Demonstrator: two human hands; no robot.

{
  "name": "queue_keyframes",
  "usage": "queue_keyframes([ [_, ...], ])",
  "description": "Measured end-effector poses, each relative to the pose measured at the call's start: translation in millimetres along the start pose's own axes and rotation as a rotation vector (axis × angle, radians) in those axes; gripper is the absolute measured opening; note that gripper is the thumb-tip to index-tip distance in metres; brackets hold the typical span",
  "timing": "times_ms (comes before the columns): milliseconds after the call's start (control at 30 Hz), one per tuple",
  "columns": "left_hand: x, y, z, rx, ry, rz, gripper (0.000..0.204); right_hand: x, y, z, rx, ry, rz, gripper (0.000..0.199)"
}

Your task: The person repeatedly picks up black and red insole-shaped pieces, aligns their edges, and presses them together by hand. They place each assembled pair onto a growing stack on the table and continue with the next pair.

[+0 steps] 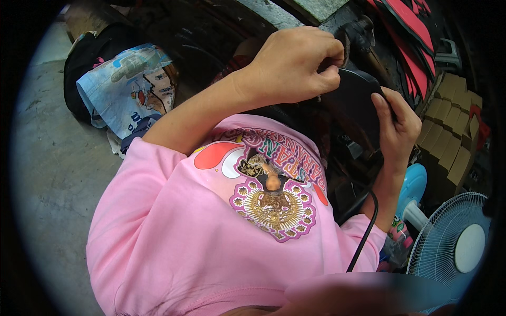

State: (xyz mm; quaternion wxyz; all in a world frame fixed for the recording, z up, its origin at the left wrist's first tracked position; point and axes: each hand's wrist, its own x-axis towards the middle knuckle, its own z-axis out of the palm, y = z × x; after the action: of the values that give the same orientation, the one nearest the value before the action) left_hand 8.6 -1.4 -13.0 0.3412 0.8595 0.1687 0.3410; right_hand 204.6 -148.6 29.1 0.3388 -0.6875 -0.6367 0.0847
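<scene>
A flat black piece (354,97) with a rounded edge, shaped like a shoe sole, is held up in front of my chest. My right hand (398,124) grips its right edge, with the thumb on the near face and the fingers behind. My left hand (298,63) is closed at the piece's upper left edge, thumb and forefinger pressed together. Whatever sits in that pinch, if anything, is too small or hidden to make out. Beyond the hands stands a dark metal machine part (362,30).
Red and black sole-shaped sheets (408,39) are stacked at the far right. Several tan boxes (448,118) and a fan (448,237) stand on the right. A black cord (363,226) runs past my right arm. A printed blue bag (129,84) lies at the left.
</scene>
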Motion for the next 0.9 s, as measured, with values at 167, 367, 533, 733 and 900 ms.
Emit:
queue_keyframes([
  [167, 1, -1, 3, -0.050, 0.146, 0.122, 0.012, 0, -1, -1, 0.027, 0.016, 0.038, 0.017],
  [367, 1, 0, 3, -0.003, 0.095, 0.118, 0.012, 2, 1, 1, 0.003, 0.014, -0.010, 0.017],
  [533, 1, 5, 6, 0.045, 0.084, 0.079, 0.013, 4, 0, 2, -0.023, -0.034, -0.053, 0.017],
  [733, 2, 7, 6, -0.004, 0.139, 0.137, 0.019, 6, -3, 6, 0.062, -0.009, -0.016, 0.018],
  [900, 5, 10, 4, -0.433, -0.128, -0.238, 0.021, 9, -6, 7, 0.052, -0.010, -0.054, 0.020],
])
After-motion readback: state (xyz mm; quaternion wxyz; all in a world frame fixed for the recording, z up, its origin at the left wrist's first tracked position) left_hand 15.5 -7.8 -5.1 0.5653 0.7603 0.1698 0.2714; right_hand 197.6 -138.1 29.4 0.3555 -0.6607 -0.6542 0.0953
